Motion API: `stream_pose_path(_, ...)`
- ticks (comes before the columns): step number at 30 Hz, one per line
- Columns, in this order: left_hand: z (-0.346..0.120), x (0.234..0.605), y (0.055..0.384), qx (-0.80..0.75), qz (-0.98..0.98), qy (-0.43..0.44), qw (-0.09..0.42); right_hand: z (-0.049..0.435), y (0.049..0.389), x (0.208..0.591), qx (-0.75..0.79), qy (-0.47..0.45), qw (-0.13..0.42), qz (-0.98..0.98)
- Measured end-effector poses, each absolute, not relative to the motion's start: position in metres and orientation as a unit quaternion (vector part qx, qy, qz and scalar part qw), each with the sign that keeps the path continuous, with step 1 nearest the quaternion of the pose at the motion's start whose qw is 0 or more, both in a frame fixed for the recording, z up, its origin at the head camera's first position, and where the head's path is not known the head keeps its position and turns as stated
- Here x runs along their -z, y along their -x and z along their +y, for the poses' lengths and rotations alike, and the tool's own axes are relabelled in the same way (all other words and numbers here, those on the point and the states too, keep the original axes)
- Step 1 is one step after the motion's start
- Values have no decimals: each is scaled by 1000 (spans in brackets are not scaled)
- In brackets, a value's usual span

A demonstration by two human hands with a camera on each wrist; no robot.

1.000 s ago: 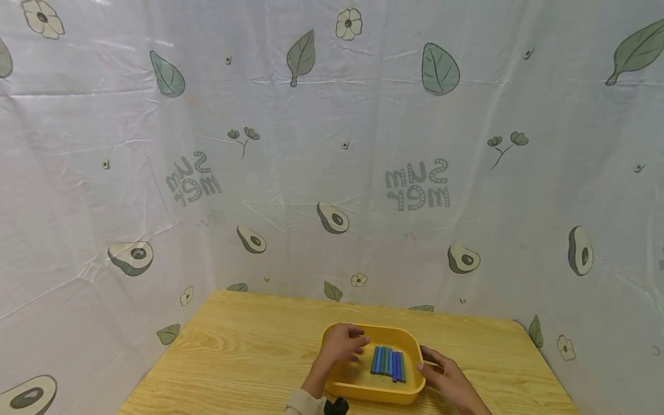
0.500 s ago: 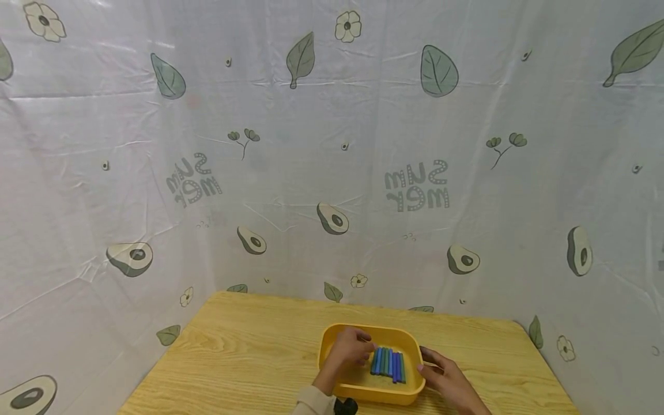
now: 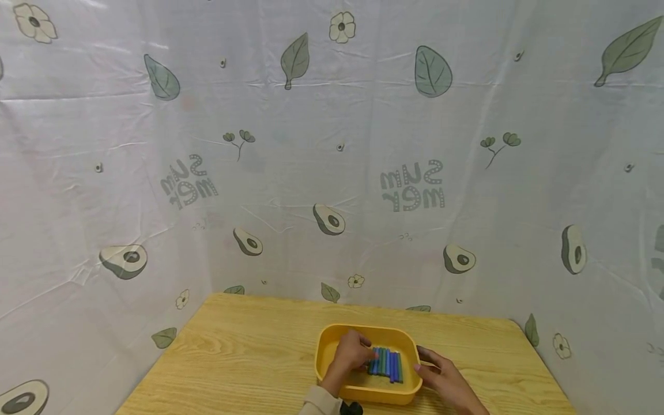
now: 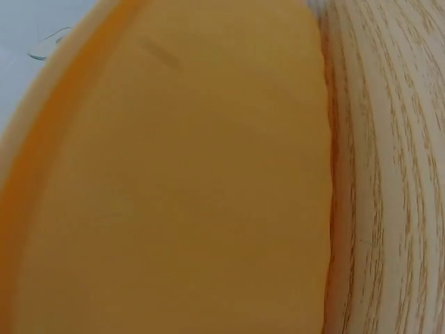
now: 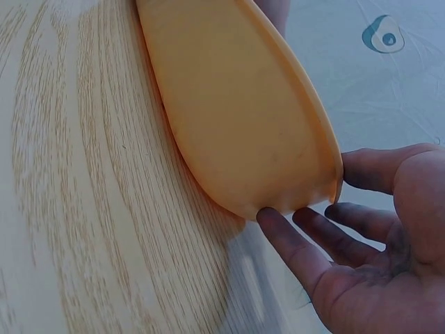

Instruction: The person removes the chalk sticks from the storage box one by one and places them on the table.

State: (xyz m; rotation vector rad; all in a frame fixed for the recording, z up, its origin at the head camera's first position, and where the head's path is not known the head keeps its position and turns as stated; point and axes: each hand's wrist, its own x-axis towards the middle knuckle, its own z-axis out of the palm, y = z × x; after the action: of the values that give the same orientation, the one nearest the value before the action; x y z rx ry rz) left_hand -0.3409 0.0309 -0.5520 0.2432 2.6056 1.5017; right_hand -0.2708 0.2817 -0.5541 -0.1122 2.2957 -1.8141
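A yellow plastic tray with rounded corners stands on the table. In it lies a side-by-side row of several slim blue, green and purple sticks. My left hand reaches down into the tray from the left, its fingertips overlapping the leftmost sticks; I cannot tell if they pinch one. At the tray's right end, my right hand grips the rim, with the thumb on the edge and the other fingers against the outer wall. The left wrist view shows the tray's outer wall but not the left hand.
The wood-grain table extends to both sides of the tray and behind it. A pale sheet printed with avocados, leaves and flowers hangs behind the table and along its sides.
My left hand has moved right and lower inside the tray, from beside the sticks to the leftmost ones. The right hand keeps its hold on the tray's right end.
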Motion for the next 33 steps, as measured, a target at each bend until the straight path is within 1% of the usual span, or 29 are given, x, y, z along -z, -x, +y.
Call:
stream_pose_path(9,36,550,338,-439,894,-89,8,280,270,550,613,29,108,782)
stream_pose_path(21,37,551,338,-431,901,-57,14,281,268,552,618,34,112,777)
stream_pose_path(33,37,555,339,-434,899,-62,5,280,266,550,623,34,114,773)
